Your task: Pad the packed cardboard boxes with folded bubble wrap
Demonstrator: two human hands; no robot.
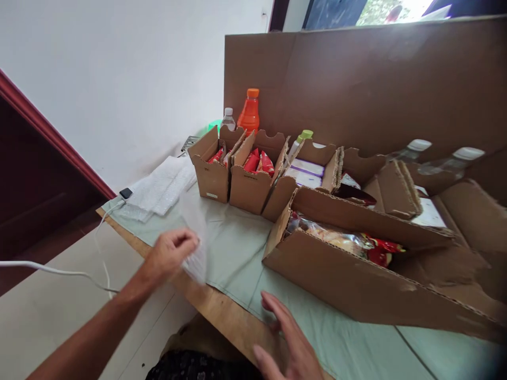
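Pinched in the fingers of my left hand (171,253) is a sheet or bag of bubble wrap (200,245), blurred by motion, hanging over the table's front edge. Behind it, a pile of bubble wrap (158,184) lies on the left end of the table. My right hand (287,340) holds nothing; its thumb and fingers are apart above the wooden table edge. Beyond that hand stands a long open cardboard box (344,285) with a clear-wrapped snack pack (332,236) and a red packet (382,249) inside.
Behind stand several smaller cardboard boxes (212,182), some with red packets (259,161). An orange bottle (249,113) and clear bottles (461,161) stand near a tall cardboard panel (336,79). A small black device (125,193) and white cable (51,267) are at left.
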